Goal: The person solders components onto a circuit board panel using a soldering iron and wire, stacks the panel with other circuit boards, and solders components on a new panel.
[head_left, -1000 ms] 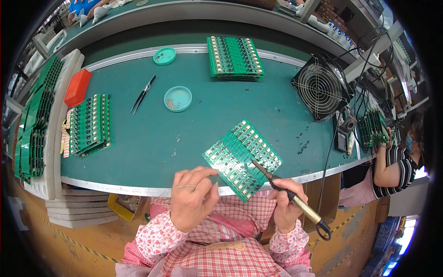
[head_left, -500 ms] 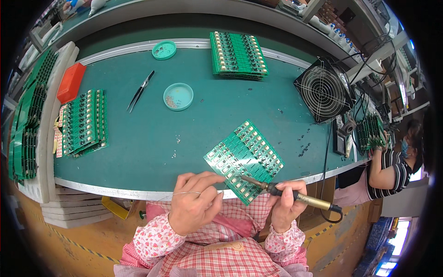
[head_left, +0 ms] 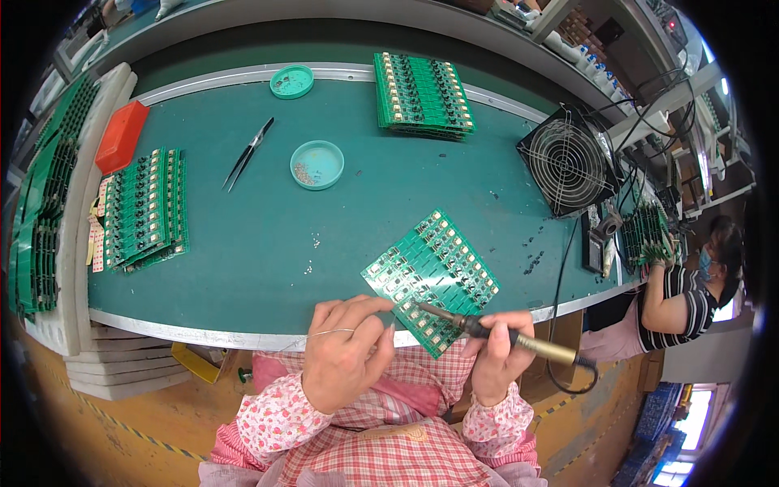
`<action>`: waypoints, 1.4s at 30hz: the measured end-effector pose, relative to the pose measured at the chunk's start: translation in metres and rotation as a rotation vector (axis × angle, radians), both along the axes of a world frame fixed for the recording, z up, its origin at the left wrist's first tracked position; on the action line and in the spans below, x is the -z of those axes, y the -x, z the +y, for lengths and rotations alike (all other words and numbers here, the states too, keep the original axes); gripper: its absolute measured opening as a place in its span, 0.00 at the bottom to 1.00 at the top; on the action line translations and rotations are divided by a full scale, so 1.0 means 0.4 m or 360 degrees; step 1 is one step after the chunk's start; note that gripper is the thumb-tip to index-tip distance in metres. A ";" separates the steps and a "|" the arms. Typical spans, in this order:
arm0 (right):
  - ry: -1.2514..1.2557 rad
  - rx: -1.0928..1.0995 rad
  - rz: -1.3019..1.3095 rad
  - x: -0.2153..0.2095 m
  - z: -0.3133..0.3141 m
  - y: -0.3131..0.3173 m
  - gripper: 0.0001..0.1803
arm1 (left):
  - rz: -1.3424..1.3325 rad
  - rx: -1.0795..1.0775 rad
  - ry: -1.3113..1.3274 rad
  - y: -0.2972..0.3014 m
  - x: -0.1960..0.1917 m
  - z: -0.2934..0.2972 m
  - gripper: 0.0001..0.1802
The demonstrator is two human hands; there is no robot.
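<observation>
My right hand [head_left: 501, 357] is closed around the handle of a soldering iron [head_left: 519, 341]. Its tip rests on or just above a green circuit board [head_left: 442, 280] that lies slanted at the table's front edge, rows of small parts on it. My left hand [head_left: 349, 349] is curled at the board's lower left side, the fingertips close to the iron's tip. A thin silvery wire, looking like solder wire [head_left: 331, 331], runs across its fingers; its end between the fingertips is hard to see.
Stacked boards stand at the back [head_left: 423, 93] and left. Two round green dishes [head_left: 317, 165], tweezers [head_left: 247, 154] and a red box [head_left: 122, 138] lie on the green table [head_left: 243, 243]. A fan [head_left: 565, 162] and the iron's cord are right; a co-worker [head_left: 690, 284] sits beyond.
The iron's tip has shifted very slightly left on the board, my right hand with it. My left hand stays almost in place, still curled. The whole view has tilted a little.
</observation>
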State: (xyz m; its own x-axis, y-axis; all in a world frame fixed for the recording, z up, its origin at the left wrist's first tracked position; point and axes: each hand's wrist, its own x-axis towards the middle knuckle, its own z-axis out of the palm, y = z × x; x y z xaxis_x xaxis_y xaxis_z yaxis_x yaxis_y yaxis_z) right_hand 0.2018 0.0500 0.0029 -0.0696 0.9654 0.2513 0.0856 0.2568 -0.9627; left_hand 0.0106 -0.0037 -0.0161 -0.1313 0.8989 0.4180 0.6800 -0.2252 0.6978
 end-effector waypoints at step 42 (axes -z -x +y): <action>-0.0708 0.0055 -0.1152 0.044 0.056 -0.078 0.26 | 0.0187 0.0174 0.0056 -0.028 -0.037 -0.036 0.06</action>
State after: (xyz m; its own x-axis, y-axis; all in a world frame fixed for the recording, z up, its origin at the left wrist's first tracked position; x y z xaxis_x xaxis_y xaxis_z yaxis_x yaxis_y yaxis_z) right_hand 0.2328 0.0724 -0.0147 -0.3318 0.7918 0.5127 0.6563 0.5842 -0.4775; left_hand 0.0216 -0.0180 -0.0014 0.0158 0.9194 0.3929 0.7301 -0.2791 0.6237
